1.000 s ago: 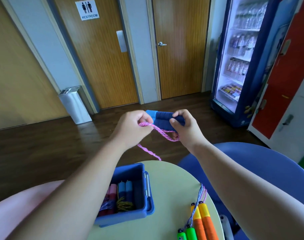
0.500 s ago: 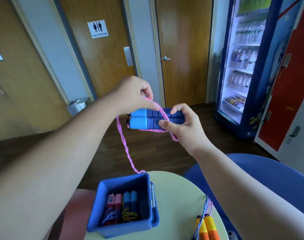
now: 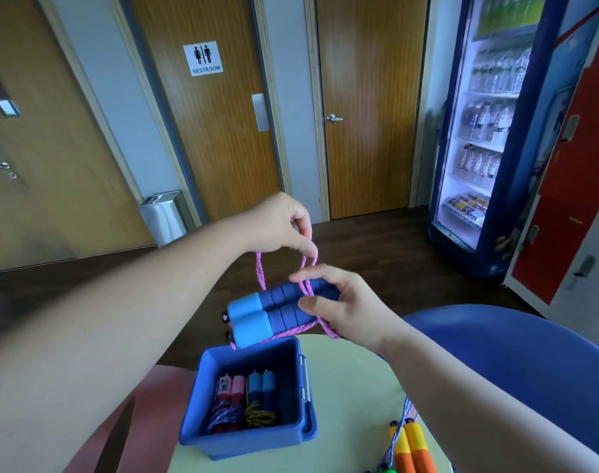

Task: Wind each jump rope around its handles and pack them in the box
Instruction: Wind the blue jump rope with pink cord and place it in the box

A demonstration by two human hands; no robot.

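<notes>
1. Handles (image 3: 274, 312) of one jump rope, paired side by side, sit in the right hand's (image 3: 345, 308) closed grip, above the blue box (image 3: 243, 435) at the worktop's (image 3: 352, 387) far left edge.
2. Left hand (image 3: 281, 227) pinches the pink rope (image 3: 260, 271) in a loop above them.
3. Likely risk: slack in that loop could let wound turns slip off the handle ends.
</notes>
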